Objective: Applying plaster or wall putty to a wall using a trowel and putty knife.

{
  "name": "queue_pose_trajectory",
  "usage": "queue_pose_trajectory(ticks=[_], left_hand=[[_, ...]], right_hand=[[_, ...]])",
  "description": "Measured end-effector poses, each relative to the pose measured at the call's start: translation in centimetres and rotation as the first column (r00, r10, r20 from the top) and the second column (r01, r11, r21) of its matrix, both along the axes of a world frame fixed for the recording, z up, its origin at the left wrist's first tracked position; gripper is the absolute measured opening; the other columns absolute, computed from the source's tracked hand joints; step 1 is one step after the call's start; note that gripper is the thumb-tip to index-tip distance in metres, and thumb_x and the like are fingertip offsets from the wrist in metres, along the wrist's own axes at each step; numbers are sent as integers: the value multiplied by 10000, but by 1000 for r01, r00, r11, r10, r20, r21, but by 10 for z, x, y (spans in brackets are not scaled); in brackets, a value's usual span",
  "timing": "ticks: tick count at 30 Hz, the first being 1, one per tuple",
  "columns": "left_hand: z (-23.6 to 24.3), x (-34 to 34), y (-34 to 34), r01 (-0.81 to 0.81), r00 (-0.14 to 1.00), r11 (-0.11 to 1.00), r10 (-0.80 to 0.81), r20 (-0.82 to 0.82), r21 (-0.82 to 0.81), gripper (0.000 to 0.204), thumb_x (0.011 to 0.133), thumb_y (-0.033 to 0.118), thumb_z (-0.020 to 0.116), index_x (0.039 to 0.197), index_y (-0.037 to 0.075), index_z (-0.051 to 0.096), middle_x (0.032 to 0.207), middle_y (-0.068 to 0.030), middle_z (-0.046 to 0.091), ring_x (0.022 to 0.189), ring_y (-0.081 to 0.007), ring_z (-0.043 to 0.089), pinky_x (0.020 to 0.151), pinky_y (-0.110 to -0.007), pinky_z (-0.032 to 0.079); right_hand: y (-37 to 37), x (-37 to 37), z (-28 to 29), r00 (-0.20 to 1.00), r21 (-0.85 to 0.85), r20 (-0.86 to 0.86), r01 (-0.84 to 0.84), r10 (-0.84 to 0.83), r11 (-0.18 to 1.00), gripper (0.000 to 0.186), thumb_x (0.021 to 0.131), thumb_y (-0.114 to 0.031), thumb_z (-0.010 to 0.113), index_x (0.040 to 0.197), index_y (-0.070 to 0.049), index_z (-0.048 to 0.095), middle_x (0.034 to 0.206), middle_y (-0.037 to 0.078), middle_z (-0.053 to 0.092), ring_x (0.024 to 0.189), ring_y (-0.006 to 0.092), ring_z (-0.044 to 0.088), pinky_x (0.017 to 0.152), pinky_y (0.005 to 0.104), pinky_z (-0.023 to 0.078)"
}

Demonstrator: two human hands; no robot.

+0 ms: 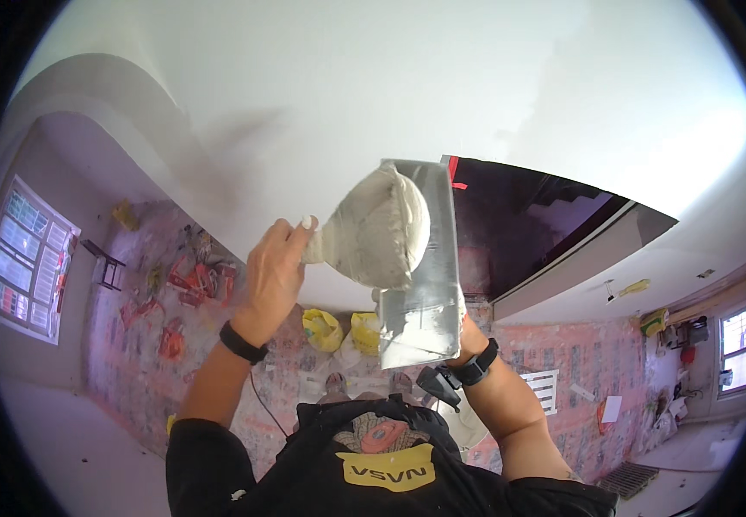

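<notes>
scraper [360,228], white surface [347,77], pink-covered floor [580,345]

The left forearm [215,382] rises from the lower left, angled inward, its wrist [258,324] leading into the left grip [276,263], which is raised with fingers curled closed and the thumb side toward the middle. The right forearm [506,409] slants up and inward from the lower right; the right grip [467,325] is mostly hidden, its finger pose unclear.
</notes>
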State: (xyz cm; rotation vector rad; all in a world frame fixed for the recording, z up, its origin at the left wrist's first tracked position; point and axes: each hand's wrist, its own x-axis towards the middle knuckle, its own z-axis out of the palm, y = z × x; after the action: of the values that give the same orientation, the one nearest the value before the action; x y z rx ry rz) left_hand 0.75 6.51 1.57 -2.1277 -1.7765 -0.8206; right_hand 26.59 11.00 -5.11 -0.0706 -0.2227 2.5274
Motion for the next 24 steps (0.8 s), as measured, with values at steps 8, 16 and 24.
queue_pose_trajectory(ticks=[8, 16, 24], left_hand=[[-7, -25, -38, 119, 854, 893, 132, 504, -434, 246, 885, 149, 740, 1091, 25, 687, 911, -94, 683, 815, -219, 659, 712, -337, 516], [2, 8, -56, 600, 600, 578, 132, 789, -553, 457, 898, 288, 774, 1208, -14, 628, 1003, -63, 706, 890, -126, 642, 837, -310, 523], [23, 7, -55, 653, 491, 457, 350, 797, -604, 454, 911, 277, 763, 1227, -11, 611, 887, -37, 699, 748, -165, 635, 706, -335, 521]], right_hand=[[48, 42, 42, 841, 232, 64, 511, -537, 828, 482, 1049, -367, 473, 1346, 12, 499, 1190, 211, 637, 1076, 346, 645, 931, 499, 559], [52, 43, 63, 793, 461, -9, 545, -610, 701, 463, 1073, -359, 455, 1352, 8, 478, 1322, 182, 593, 1197, 310, 582, 1051, 473, 492], [52, 28, 31, 422, 866, 457, -412, -783, 284, 120, 954, -84, 654, 978, -60, 538, 815, -47, 509, 733, 65, 478, 690, 246, 453]])
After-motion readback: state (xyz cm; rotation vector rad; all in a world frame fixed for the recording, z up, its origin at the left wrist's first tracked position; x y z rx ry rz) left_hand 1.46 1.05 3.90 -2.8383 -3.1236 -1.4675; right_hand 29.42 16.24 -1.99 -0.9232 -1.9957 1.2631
